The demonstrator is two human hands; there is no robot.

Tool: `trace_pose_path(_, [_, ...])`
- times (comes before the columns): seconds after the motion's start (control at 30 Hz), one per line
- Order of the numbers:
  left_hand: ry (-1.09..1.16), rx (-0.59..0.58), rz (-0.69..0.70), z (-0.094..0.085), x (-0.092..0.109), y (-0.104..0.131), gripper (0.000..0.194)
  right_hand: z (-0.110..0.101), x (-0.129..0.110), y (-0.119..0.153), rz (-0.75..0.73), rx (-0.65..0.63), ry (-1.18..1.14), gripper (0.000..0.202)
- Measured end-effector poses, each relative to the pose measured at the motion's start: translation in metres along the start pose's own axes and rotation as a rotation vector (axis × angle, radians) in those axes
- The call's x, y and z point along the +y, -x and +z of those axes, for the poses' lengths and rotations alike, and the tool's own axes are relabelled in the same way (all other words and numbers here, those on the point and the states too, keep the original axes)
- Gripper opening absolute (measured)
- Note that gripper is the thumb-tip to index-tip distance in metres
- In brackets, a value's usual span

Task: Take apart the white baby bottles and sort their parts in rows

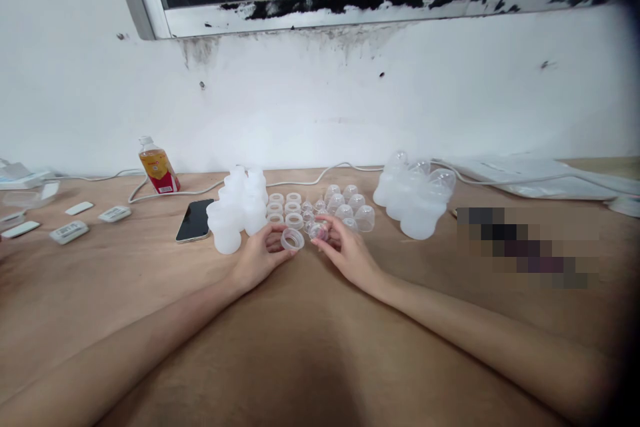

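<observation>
Ring (293,247) and clear teat (318,232) sit pinched in left and right hands (258,257) (351,253), drink-bottle label (159,169) illegible.

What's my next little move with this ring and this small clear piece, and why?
I'd probably bring the small clear piece in your right hand across to the ring in your left hand and try it against the opening, since both are pinched in fingers, held close together but apart, and the ring's opening looks unfilled.

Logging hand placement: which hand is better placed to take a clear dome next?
Probably the right hand: it is close to the clear domes, though it holds a small clear piece. The left hand, holding a ring, is farther from them.
</observation>
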State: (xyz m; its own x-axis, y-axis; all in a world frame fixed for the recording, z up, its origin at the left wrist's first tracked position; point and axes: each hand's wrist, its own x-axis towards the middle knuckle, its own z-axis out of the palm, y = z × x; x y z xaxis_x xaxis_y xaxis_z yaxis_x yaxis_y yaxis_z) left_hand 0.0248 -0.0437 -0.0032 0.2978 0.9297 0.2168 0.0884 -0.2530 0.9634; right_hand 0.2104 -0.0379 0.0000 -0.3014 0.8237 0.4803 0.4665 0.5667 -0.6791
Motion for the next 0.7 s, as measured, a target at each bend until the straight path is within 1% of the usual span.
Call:
trace_pose_path(0.07, [-0.024, -0.008, 0.008, 0.001, 0.002, 0.001, 0.035, 0.000, 0.001, 0.000, 0.037, 0.035, -0.052, 0.032])
trace_pose_path(0.1, [-0.045, -0.012, 0.012, 0.002, 0.003, 0.002, 0.034, 0.000, 0.001, 0.000, 0.040, 0.050, -0.050, 0.029])
trace_pose_path(0.17, [-0.101, -0.015, 0.023, 0.003, 0.007, 0.004, 0.035, -0.001, -0.001, 0.001, 0.007, 0.072, -0.002, 0.021])
trace_pose_path(0.23, [-0.156, -0.015, 0.037, 0.004, 0.011, 0.005, 0.035, -0.003, -0.004, 0.002, -0.054, 0.072, 0.056, 0.020])
trace_pose_path(0.37, [-0.196, -0.035, 0.072, 0.005, 0.014, 0.007, 0.033, -0.004, -0.009, 0.004, -0.182, 0.007, 0.127, 0.030])
trace_pose_path(0.5, [-0.180, -0.046, 0.081, 0.005, 0.013, 0.007, 0.031, -0.003, -0.011, 0.005, -0.319, -0.078, 0.174, 0.035])
trace_pose_path(0.6, [-0.169, -0.063, 0.081, 0.004, 0.011, 0.007, 0.031, -0.002, -0.011, 0.006, -0.368, -0.087, 0.206, 0.033])
trace_pose_path(0.7, [-0.178, -0.069, 0.105, 0.004, 0.010, 0.007, 0.031, -0.002, -0.012, 0.008, -0.410, -0.114, 0.193, 0.025])
